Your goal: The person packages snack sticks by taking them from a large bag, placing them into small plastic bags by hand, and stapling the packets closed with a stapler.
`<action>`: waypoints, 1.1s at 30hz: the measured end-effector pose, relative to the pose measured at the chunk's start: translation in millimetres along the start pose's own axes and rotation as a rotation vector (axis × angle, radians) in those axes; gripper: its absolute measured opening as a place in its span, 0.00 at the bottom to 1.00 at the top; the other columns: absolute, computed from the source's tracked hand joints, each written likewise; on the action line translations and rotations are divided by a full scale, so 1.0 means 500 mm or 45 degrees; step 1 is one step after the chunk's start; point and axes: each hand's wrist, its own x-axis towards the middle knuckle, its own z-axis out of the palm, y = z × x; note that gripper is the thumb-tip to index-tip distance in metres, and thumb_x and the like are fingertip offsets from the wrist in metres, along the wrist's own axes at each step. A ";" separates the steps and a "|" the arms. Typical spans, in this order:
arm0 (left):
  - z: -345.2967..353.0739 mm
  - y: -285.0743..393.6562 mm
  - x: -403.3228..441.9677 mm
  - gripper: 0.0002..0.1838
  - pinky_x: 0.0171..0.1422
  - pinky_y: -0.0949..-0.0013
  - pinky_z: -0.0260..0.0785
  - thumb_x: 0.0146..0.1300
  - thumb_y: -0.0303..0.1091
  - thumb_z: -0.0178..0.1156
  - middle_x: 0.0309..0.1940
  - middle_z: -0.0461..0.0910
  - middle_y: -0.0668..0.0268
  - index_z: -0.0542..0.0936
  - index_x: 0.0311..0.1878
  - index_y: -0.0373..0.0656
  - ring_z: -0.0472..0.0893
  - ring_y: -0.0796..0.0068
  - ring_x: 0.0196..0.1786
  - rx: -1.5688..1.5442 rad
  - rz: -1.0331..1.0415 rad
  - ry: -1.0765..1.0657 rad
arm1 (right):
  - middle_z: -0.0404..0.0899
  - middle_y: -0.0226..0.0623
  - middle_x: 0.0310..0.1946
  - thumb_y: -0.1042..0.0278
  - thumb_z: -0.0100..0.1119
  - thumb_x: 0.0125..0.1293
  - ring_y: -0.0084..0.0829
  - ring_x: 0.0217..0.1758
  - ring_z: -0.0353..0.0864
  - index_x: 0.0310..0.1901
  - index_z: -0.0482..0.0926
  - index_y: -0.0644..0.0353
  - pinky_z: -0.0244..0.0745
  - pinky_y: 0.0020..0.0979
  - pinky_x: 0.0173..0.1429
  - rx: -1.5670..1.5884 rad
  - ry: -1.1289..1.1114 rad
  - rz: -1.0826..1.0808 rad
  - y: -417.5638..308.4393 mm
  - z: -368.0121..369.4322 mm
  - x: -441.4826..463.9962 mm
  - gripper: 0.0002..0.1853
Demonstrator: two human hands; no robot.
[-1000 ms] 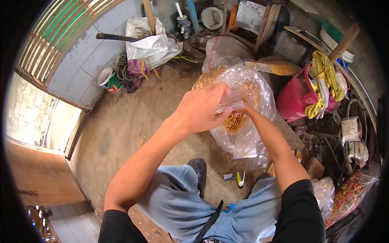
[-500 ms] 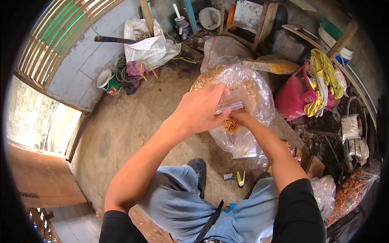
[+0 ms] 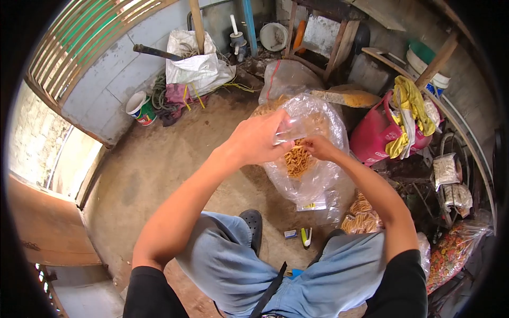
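Observation:
My left hand (image 3: 260, 137) grips a small clear plastic bag (image 3: 290, 130) over the near part of a large clear sack (image 3: 323, 175). Brown stick-shaped snacks (image 3: 298, 162) lie in the sack's opening. Just right of the small bag, my right hand (image 3: 318, 147) has its fingers pinched together above the snacks; what they hold, if anything, is too small to tell. A green and white stapler (image 3: 306, 237) and a small blue box (image 3: 290, 233) rest on the floor between my feet. Packed snack bags (image 3: 362, 214) lie beside my right knee.
A pink tub (image 3: 375, 132) with yellow cloths stands at the right, near a sack of colourful packets (image 3: 457, 249). A white sack (image 3: 199, 71) and a small paint bucket (image 3: 141, 108) are at the back left. A stone slab (image 3: 347, 97) lies behind the large sack.
My right hand has come up out of the snacks to beside the small bag, its fingers now in view. The camera view has shifted slightly, showing more of the packed bags.

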 end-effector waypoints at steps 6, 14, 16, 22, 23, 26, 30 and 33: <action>0.006 0.008 -0.006 0.24 0.39 0.61 0.68 0.58 0.46 0.65 0.33 0.76 0.56 0.69 0.48 0.39 0.77 0.55 0.35 -0.080 0.084 -0.068 | 0.78 0.30 0.28 0.72 0.53 0.69 0.17 0.30 0.75 0.52 0.79 0.64 0.72 0.21 0.35 0.404 0.216 0.317 -0.320 -0.243 -0.118 0.12; -0.001 0.049 -0.015 0.25 0.34 0.62 0.67 0.57 0.47 0.65 0.29 0.74 0.59 0.70 0.47 0.40 0.76 0.62 0.30 -0.206 0.146 -0.142 | 0.75 0.30 0.34 0.76 0.52 0.69 0.17 0.31 0.74 0.55 0.78 0.64 0.71 0.20 0.36 0.530 0.432 0.223 -0.519 -0.288 -0.275 0.14; -0.006 0.069 -0.015 0.25 0.34 0.62 0.67 0.56 0.47 0.66 0.28 0.74 0.59 0.70 0.47 0.40 0.76 0.62 0.30 -0.204 0.172 -0.159 | 0.74 0.29 0.35 0.78 0.52 0.69 0.17 0.32 0.73 0.55 0.78 0.65 0.71 0.20 0.36 0.512 0.427 0.171 -0.535 -0.280 -0.285 0.14; -0.003 0.109 -0.011 0.24 0.34 0.61 0.68 0.54 0.45 0.68 0.28 0.75 0.58 0.71 0.46 0.40 0.76 0.58 0.30 -0.189 0.285 -0.125 | 0.73 0.34 0.31 0.80 0.57 0.64 0.22 0.28 0.70 0.54 0.79 0.58 0.67 0.23 0.33 0.168 0.530 -0.058 -0.537 -0.262 -0.295 0.16; -0.003 0.115 -0.011 0.24 0.35 0.61 0.68 0.54 0.45 0.68 0.29 0.76 0.57 0.71 0.46 0.40 0.77 0.57 0.30 -0.199 0.273 -0.135 | 0.74 0.36 0.32 0.79 0.58 0.64 0.25 0.29 0.72 0.53 0.79 0.58 0.68 0.24 0.34 0.062 0.547 -0.132 -0.541 -0.260 -0.294 0.16; 0.000 0.130 -0.012 0.24 0.36 0.60 0.69 0.54 0.45 0.68 0.30 0.77 0.57 0.71 0.46 0.41 0.78 0.56 0.32 -0.200 0.274 -0.124 | 0.78 0.40 0.36 0.78 0.60 0.63 0.33 0.33 0.77 0.52 0.80 0.59 0.71 0.28 0.37 -0.040 0.553 -0.238 -0.559 -0.253 -0.289 0.15; 0.008 0.145 -0.009 0.25 0.39 0.56 0.70 0.53 0.45 0.68 0.33 0.78 0.54 0.71 0.48 0.42 0.79 0.51 0.37 -0.163 0.259 -0.088 | 0.80 0.40 0.37 0.78 0.60 0.62 0.34 0.36 0.80 0.49 0.80 0.61 0.74 0.28 0.39 -0.010 0.544 -0.344 -0.570 -0.242 -0.280 0.13; 0.005 0.158 -0.003 0.25 0.40 0.55 0.70 0.53 0.44 0.68 0.36 0.78 0.55 0.71 0.48 0.42 0.79 0.50 0.39 -0.173 0.271 -0.050 | 0.80 0.39 0.32 0.77 0.61 0.63 0.30 0.31 0.81 0.47 0.80 0.62 0.74 0.27 0.36 0.030 0.596 -0.277 -0.572 -0.231 -0.274 0.11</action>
